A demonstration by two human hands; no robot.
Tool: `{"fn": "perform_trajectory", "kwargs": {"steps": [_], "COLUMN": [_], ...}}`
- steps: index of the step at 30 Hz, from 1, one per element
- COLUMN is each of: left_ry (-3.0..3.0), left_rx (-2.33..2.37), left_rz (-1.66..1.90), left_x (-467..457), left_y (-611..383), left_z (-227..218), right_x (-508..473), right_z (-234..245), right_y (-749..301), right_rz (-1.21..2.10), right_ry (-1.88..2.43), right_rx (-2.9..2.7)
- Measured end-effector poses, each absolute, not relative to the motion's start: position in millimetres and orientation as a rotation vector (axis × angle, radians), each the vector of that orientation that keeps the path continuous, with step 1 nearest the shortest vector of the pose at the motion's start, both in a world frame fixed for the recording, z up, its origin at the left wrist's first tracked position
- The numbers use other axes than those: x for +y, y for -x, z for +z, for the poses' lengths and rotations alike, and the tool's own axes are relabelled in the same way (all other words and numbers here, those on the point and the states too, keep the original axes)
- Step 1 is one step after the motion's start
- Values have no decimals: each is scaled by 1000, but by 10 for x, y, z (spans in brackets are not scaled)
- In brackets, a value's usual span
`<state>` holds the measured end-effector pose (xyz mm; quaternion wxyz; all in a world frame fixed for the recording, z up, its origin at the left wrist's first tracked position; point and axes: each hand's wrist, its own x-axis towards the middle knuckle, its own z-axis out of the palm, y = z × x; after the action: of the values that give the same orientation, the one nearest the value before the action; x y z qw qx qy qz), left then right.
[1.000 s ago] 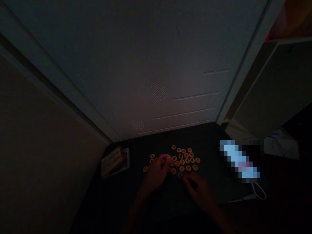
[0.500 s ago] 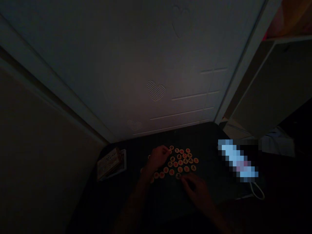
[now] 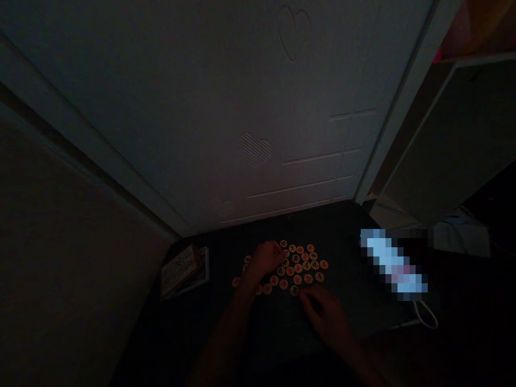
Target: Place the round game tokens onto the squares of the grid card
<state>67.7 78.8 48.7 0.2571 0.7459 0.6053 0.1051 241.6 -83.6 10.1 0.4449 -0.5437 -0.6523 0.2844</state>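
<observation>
Many round Chinese chess pieces (image 3: 298, 267), pale with red or black characters, lie face up in loose rows on a dark table (image 3: 342, 322). My left hand (image 3: 268, 259) reaches over their left part, its thumb and fingers pinched at a piece (image 3: 286, 253) near the back row. The forearm covers some of the pieces on that side. At the front row my right hand (image 3: 322, 312) is curled, with the fingertips together at the right edge of a black-marked piece (image 3: 294, 290). The light is very dim.
A box-like stack (image 3: 181, 269) with a patterned top sits at the table's left edge. On the right lies a bright blurred-out object (image 3: 393, 266) beside a white cord loop (image 3: 427, 316). A pale panel (image 3: 258, 107) with heart reliefs rises behind the table.
My left hand has shifted slightly to the right, its fingertips now at a piece behind the others. My right hand stays in place. The view has moved a little.
</observation>
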Motion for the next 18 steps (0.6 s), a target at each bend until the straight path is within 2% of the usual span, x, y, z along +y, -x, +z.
{"fn": "perform_trajectory", "kwargs": {"steps": [9, 18], "left_ry": [-2151, -2452], "left_rx": [1657, 1299], "left_rz": [314, 243], "left_x": [820, 814], "left_y": [-670, -631], "left_z": [537, 565], "right_x": [-834, -832], "right_z": [118, 83], "right_y": [-2410, -2416], "right_rz": [692, 699], "right_ry": [1341, 1352], "right_rx": [-1614, -1613]}}
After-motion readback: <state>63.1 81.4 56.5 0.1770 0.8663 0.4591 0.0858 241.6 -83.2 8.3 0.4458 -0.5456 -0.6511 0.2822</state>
